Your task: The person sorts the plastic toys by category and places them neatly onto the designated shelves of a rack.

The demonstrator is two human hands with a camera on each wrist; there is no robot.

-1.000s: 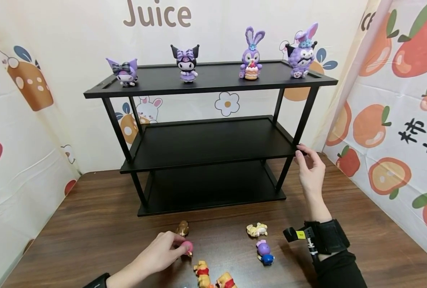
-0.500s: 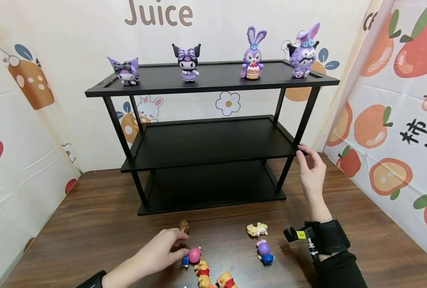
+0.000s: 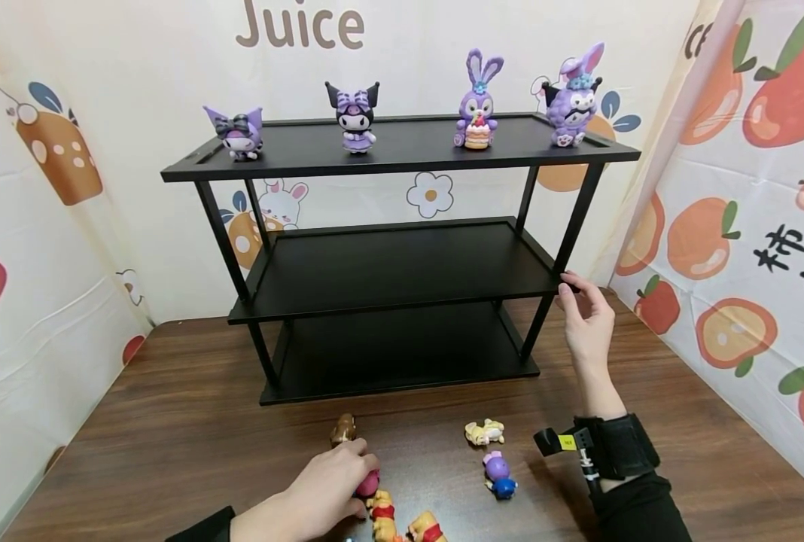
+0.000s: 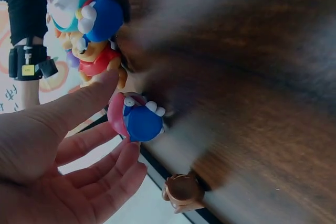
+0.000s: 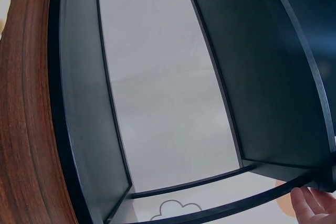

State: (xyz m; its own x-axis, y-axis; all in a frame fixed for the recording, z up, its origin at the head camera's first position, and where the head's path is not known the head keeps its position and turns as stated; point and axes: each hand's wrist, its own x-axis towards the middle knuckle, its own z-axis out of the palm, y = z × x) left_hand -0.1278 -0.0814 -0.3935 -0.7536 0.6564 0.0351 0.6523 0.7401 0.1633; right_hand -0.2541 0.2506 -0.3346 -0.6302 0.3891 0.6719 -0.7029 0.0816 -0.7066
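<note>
My left hand reaches over a small pink figurine lying on the table. In the left wrist view this pink-and-blue figurine is between the thumb and the fingers, which are spread around it. A brown figurine lies just beyond the hand, and a yellow bear figurine with a red top lies right beside it. My right hand pinches the right front corner of the middle tier of a black three-tier shelf, with fingertips on its frame.
Several purple figurines, one a rabbit-eared figurine, stand along the top tier. On the table lie a cream figurine, a purple-and-blue figurine and another yellow bear. Printed cloth surrounds the table.
My left hand drew back from the pink figurine, leaving it lying further right, then moved right over it. My right hand stays on the shelf corner.
</note>
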